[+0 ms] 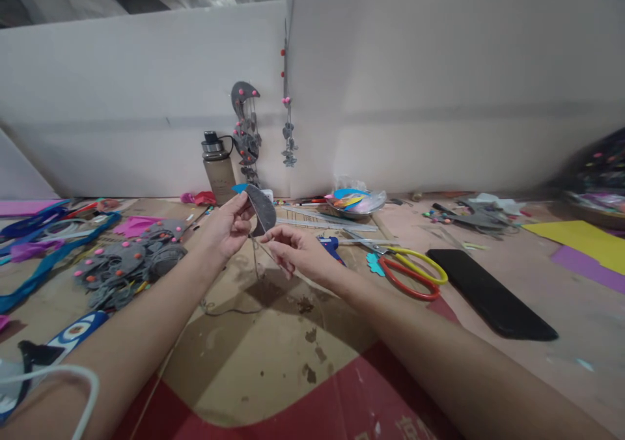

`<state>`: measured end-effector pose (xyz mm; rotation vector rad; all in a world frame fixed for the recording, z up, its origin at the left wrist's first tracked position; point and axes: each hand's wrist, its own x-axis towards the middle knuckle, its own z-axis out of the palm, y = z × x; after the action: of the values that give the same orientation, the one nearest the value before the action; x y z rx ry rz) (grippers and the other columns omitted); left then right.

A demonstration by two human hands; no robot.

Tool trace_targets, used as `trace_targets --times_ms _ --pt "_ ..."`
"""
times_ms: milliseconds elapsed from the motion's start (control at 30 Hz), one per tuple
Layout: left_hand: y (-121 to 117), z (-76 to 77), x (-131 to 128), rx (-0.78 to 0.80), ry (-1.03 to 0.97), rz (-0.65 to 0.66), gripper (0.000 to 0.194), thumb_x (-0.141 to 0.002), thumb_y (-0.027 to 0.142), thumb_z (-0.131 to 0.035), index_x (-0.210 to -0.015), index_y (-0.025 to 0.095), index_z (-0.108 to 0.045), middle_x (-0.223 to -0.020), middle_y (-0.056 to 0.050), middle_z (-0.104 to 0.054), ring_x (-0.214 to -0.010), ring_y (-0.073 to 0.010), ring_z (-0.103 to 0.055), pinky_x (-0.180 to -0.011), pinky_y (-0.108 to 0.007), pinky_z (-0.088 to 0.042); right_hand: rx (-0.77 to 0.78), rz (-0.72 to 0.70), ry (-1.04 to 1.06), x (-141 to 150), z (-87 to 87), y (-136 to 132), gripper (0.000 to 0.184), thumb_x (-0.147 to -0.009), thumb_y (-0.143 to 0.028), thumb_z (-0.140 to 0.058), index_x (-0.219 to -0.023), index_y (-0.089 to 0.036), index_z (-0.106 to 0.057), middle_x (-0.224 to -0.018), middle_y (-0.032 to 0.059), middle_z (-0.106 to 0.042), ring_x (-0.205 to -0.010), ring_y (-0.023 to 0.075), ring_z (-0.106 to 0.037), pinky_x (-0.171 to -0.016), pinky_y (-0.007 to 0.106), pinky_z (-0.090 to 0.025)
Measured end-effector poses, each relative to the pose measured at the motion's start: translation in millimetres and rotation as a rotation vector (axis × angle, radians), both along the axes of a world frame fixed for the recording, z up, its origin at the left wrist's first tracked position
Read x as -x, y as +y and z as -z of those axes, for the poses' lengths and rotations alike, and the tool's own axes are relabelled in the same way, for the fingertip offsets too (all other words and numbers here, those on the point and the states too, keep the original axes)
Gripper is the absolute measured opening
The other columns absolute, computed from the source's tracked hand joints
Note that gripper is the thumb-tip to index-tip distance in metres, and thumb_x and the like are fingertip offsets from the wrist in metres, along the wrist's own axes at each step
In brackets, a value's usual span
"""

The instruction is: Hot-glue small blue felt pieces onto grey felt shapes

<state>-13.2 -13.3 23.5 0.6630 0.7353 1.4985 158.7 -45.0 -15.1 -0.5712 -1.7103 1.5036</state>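
Observation:
My left hand (228, 227) pinches a dark grey felt crescent (262, 209) between thumb and fingers, holding it above the cardboard (234, 362). A bit of blue (239, 187) shows at the crescent's upper tip. Close to its lower end, my right hand (305, 252) has thumb and index finger pressed together on a thin grey cord (266, 250). The cord hangs down and trails onto the cardboard. Whether its end touches the felt, I cannot tell.
Scissors (410, 274), a blue glue gun (332, 248) and a black slab (488, 290) lie right. Grey felt pieces with pompoms (127, 264) are heaped left. Behind stand a bottle (219, 170) and a bowl (359, 212). Felt garlands (247, 140) hang on the white board (415, 88).

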Motion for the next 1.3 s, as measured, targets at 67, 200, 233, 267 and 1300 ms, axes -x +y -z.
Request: trace_targets --times_ms 67,200,233,267,1300 --pt "-3.4 -5.0 -3.6 0.014 -0.018 -0.016 0.007 -0.084 0.013 -0.056 -0.086 0.011 -0.062 -0.077 -0.005 -0.070 -0.047 -0.0029 -0.058 -0.027 -0.004 -0.031 0.010 -0.076 -0.115 -0.2 0.7 -2.2 0.020 -0.083 -0.034 -0.051 -0.096 -0.021 -0.058 -0.060 -0.0064 -0.050 -0.040 0.0061 -0.041 -0.039 0.020 -0.037" --pt "-10.4 -19.5 -5.5 0.014 -0.043 -0.027 0.012 -0.087 0.016 -0.054 -0.092 0.012 -0.064 -0.079 -0.005 -0.071 -0.047 -0.0045 -0.060 -0.039 -0.008 -0.047 -0.074 -0.198 -0.305 1.6 9.0 -2.3 0.024 -0.087 -0.034 -0.046 -0.087 -0.017 -0.063 -0.066 -0.0015 -0.058 -0.052 0.0074 -0.052 -0.049 0.019 -0.041" --pt "-12.0 -24.0 -4.4 0.002 -0.047 -0.026 0.012 -0.087 0.017 -0.054 -0.092 0.012 -0.064 -0.079 -0.005 -0.071 -0.050 -0.0054 -0.062 -0.041 -0.009 -0.048 -0.126 -0.190 -0.332 2.4 11.7 -1.9 0.023 -0.087 -0.033 -0.048 -0.084 -0.017 -0.064 -0.067 -0.0006 -0.060 -0.057 0.0079 -0.054 -0.053 0.019 -0.042" --pt "-13.4 -28.7 -2.7 -0.014 -0.049 -0.023 0.013 -0.087 0.018 -0.054 -0.092 0.012 -0.064 -0.081 -0.005 -0.071 -0.054 -0.0066 -0.064 -0.042 -0.008 -0.049 -0.172 -0.176 -0.347 3.1 14.0 -1.7 0.022 -0.087 -0.031 -0.050 -0.083 -0.016 -0.065 -0.069 0.0000 -0.061 -0.061 0.0082 -0.055 -0.057 0.019 -0.042" --pt "-36.2 -16.8 -24.7 -0.178 0.368 0.314 0.015 -0.076 0.024 -0.068 -0.084 0.012 -0.067 -0.074 -0.006 -0.068 -0.065 -0.0139 -0.064 -0.061 -0.029 -0.058 -0.569 0.388 -0.008 -35.8 -45.4 -3.0 0.025 -0.082 -0.031 -0.059 -0.103 -0.022 -0.050 -0.099 0.0051 -0.054 -0.087 0.0146 -0.054 -0.076 0.030 -0.047"
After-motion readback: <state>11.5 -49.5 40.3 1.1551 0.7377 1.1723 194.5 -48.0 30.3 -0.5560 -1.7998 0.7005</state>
